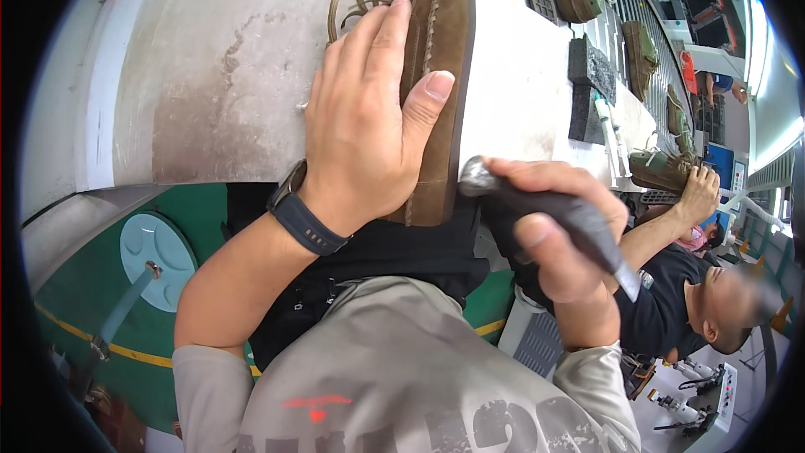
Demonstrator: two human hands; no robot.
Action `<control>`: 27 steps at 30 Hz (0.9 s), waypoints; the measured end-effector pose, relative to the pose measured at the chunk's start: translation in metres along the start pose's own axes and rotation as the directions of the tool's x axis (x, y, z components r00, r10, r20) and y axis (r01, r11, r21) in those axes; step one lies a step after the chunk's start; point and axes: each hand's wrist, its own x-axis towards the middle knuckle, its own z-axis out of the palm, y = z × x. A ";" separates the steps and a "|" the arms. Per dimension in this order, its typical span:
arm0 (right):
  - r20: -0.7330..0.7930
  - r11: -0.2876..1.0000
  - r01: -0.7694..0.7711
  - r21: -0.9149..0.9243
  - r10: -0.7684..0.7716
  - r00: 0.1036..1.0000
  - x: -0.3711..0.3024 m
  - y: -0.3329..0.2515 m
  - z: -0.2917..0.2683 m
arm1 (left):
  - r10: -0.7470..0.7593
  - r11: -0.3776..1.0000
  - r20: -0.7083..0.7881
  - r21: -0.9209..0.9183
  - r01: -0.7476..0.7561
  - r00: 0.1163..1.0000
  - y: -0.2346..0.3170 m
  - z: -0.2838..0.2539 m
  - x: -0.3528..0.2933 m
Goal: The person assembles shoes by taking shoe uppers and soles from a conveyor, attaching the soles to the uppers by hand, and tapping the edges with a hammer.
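Note:
A brown suede lace-up shoe lies on its side across the pale worktable, its heel end projecting past the near edge and its dark sole edge facing right. My left hand holds it down, fingers stretched over the upper and thumb along its side. Brown laces stick out beyond the fingertips. In my right hand is a dark-handled tool with a rounded, shiny metallic end and a pale flat tip. The rounded end is by the sole edge near the heel; whether it touches is hard to tell.
The pale worktable spreads to the left. At right are black blocks, white tubes and a roller conveyor with several shoes. A co-worker in a dark shirt reaches toward another shoe. A round blue stool stands at lower left.

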 end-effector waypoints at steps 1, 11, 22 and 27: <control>-0.134 0.993 0.090 0.082 -0.079 0.988 0.000 0.003 0.004 | -0.003 1.000 -0.001 -0.012 0.003 1.000 0.002 -0.001 0.001; 0.055 0.996 -0.085 0.001 0.085 0.995 0.042 -0.022 -0.001 | 0.004 1.000 0.016 0.007 -0.004 1.000 0.002 -0.009 0.002; -0.119 0.977 0.212 -0.031 -0.214 0.969 0.072 -0.005 0.013 | -0.004 1.000 0.079 0.004 0.003 0.997 0.009 -0.021 0.003; -0.269 0.948 0.285 0.143 -0.240 0.933 0.040 -0.008 -0.004 | 0.013 0.994 0.083 0.105 -0.021 0.997 0.007 -0.018 0.013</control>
